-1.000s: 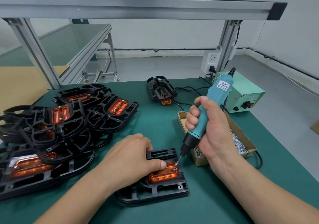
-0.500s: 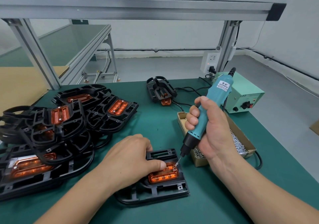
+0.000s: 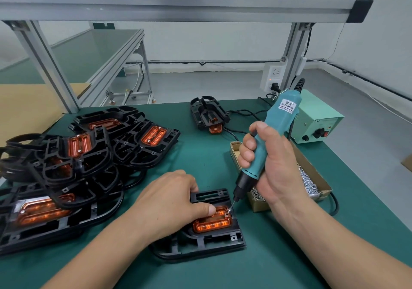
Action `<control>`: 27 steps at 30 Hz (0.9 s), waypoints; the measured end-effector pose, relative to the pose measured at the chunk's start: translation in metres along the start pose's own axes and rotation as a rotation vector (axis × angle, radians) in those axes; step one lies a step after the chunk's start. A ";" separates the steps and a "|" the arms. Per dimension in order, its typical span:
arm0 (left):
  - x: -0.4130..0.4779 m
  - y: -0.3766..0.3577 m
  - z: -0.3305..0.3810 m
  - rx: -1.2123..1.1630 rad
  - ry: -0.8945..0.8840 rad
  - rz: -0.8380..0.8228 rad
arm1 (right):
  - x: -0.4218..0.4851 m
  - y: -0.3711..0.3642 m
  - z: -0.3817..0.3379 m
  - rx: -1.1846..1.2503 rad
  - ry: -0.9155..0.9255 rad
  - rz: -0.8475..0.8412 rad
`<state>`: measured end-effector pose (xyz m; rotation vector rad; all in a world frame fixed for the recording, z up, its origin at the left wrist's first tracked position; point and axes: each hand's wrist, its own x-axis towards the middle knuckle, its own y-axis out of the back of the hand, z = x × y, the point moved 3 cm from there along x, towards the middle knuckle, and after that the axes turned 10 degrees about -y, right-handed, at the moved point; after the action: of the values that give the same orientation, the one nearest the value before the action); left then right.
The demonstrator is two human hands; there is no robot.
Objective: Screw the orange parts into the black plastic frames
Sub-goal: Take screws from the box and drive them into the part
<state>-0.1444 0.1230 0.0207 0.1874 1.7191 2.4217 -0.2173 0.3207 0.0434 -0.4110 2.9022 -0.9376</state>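
Head — orange part (image 3: 211,223) crosswise in black frame (image 3: 209,242); screwdriver (image 3: 277,128) bit points down-left.

A: Where does the view look from?
B: The person's head, above and behind the left hand (image 3: 169,201) and right hand (image 3: 276,170), facing forward and down.
A: How near?
B: Close; both forearms run in from the bottom edge. Wide-angle, too — past the hands it takes in the far edge of the green table (image 3: 200,159), the aluminium crossbeam (image 3: 178,8) above them and grey floor (image 3: 200,83) beyond.
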 end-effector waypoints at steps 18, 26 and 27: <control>0.002 -0.001 -0.001 0.004 0.002 -0.008 | -0.015 -0.020 -0.008 -0.137 0.072 -0.151; 0.003 -0.001 -0.001 0.034 0.001 0.000 | -0.022 -0.031 -0.004 -0.227 0.097 -0.265; 0.003 -0.001 0.000 0.040 0.001 0.000 | -0.023 -0.033 -0.002 -0.252 0.101 -0.280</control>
<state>-0.1469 0.1235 0.0194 0.1909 1.7694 2.3885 -0.1881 0.3025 0.0642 -0.8272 3.1225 -0.6340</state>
